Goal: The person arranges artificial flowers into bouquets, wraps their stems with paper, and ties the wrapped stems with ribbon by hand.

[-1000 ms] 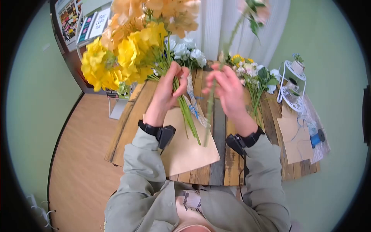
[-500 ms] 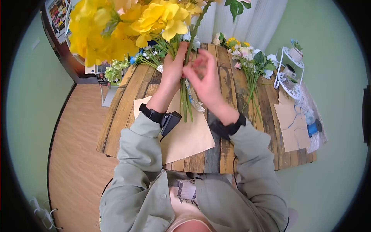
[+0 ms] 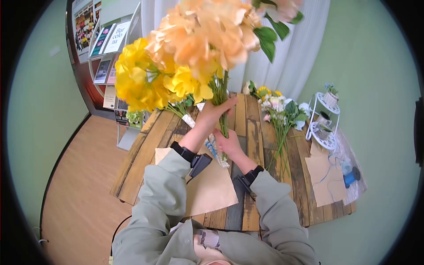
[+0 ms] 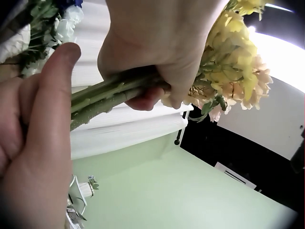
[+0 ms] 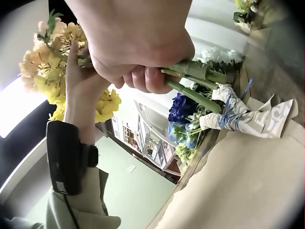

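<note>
Both hands hold one upright bunch of flowers above the table. The left hand (image 3: 215, 114) grips the green stems (image 4: 102, 100) just under the blooms, its thumb and fingers round them. Lower down, the right hand (image 3: 230, 145) is curled round the same stems; in the right wrist view the cut stem ends (image 5: 202, 98) stick out past that hand (image 5: 138, 43). Peach blooms (image 3: 205, 33) top the bunch, yellow blooms (image 3: 143, 79) hang to the left, and a pale pink flower (image 3: 282, 9) with green leaves stands at the right.
Brown paper (image 3: 212, 190) lies at the table's front. Behind it are wrapped bouquets with blue ties (image 5: 231, 114). More loose flowers (image 3: 282, 112) lie right of the hands. A white stand (image 3: 324, 137), paper and a blue ribbon spool (image 3: 352, 176) are at the right edge.
The pink flower's stem, earlier apart in the right hand, now stands with the bunch. The right hand has come in below the left and closed round the stems.
</note>
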### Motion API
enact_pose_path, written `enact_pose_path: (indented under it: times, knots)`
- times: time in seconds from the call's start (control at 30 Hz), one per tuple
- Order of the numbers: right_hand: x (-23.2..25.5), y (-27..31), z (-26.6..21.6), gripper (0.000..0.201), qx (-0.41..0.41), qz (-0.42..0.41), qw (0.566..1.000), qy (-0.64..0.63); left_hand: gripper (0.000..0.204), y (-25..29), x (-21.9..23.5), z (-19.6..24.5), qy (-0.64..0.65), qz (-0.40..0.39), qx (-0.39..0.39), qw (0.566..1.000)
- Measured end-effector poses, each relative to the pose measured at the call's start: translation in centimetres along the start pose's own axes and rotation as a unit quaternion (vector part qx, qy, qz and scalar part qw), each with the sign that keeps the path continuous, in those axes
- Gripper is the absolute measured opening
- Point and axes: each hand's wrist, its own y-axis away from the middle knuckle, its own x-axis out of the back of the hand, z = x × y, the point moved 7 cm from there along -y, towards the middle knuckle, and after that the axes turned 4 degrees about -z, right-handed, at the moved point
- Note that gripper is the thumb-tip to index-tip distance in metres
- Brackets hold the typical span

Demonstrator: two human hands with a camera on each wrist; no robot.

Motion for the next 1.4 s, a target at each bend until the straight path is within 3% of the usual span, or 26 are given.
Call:
enact_pose_path:
  times: [0.07,0.13,0.2,0.23,0.3,0.33,0.37,0.4,0.47,0.53,0.63,0.8,0.83,0.87,0.93,1.03,1.2,1.23,1.33,1.4]
  knots:
    - [1.7,-0.7,-0.8,0.028,0.102,0.086,0.989,0.069,0.018,-0.4,0.1,-0.3,0.002,0.055,-0.055,0.997]
    - [3.3,-3.0,0.8,0.026,0.124,0.089,0.981,0.118,0.016,-0.7,0.1,-1.4,0.006,0.032,-0.061,0.998]
    - [4.0,-3.8,0.1,0.025,0.144,0.093,0.971,0.168,0.015,-2.2,3.9,-7.4,-0.172,0.102,-0.036,0.979]
    - [4.0,-4.2,-0.1,0.023,0.126,0.078,0.975,0.167,0.021,-0.9,4.4,-8.1,-0.199,0.157,-0.094,0.963]
    - [4.0,-5.4,-0.1,0.021,0.112,0.064,0.978,0.167,0.021,-3.1,2.7,-7.1,-0.197,0.149,-0.101,0.964]
    - [3.8,-6.0,-0.9,0.019,0.207,0.08,0.942,0.25,0.021,-3.8,2.3,-7.3,-0.193,0.144,-0.104,0.965]
    - [3.6,-6.1,-1.4,0.018,0.298,0.093,0.891,0.33,0.021,-0.3,3.4,-8.1,-0.19,0.141,-0.107,0.966]
    - [3.5,-5.9,-2.2,0.018,0.301,0.094,0.889,0.332,0.021,3.6,5.6,-8.4,-0.186,0.139,-0.11,0.967]
    - [1.5,-7.0,-4.1,0.018,0.306,0.089,0.899,0.301,0.021,5.2,11.9,-6.6,-0.18,0.136,-0.113,0.968]
    - [4.6,-1.9,-2.8,0.018,0.308,0.082,0.909,0.267,0.021,8.5,12.6,-7.3,-0.176,0.136,-0.114,0.968]
    - [5.6,1.9,-3.0,0.019,0.31,0.067,0.924,0.212,0.022,2.1,13.5,-3.9,-0.173,0.14,-0.114,0.968]
    - [2.5,1.3,-5.9,0.021,0.302,0.041,0.946,0.108,0.022,1.6,15.5,-1.6,-0.178,0.145,-0.103,0.968]
    - [2.2,1.9,-6.0,0.022,0.215,0.018,0.972,0.091,0.022,2.7,15.6,-1.8,-0.18,0.147,-0.099,0.967]
    - [2.4,1.9,-5.9,0.022,0.213,0.014,0.973,0.086,0.022,2.8,15.7,-1.7,-0.183,0.149,-0.096,0.967]
    - [2.6,1.4,-4.7,0.022,0.104,0.003,0.994,0.039,0.022,3.1,15.9,-1.4,-0.188,0.153,-0.093,0.966]
    - [2.8,2.5,-5.5,0.018,0.138,-0.022,0.989,0.036,0.022,8.5,16.8,-1.9,-0.193,0.164,-0.086,0.964]
    - [3.9,4.5,-7.1,0.014,0.157,0.008,0.988,0.006,0.023,9.1,18.1,-1.9,-0.187,0.145,-0.071,0.969]
    - [4.5,4.8,-7.2,0.014,0.156,0.015,0.988,0.002,0.023,13.3,18.1,-3.3,-0.186,0.137,-0.065,0.971]
    - [5.7,5.8,-9.1,0.018,0.189,0.044,0.981,0.021,0.023,14.1,17.9,-3.7,-0.183,0.121,-0.052,0.974]
    - [6.3,8.3,-12.2,0.042,0.303,0.109,0.947,0.004,0.023,14.3,18.7,-3.2,-0.18,0.114,-0.043,0.976]
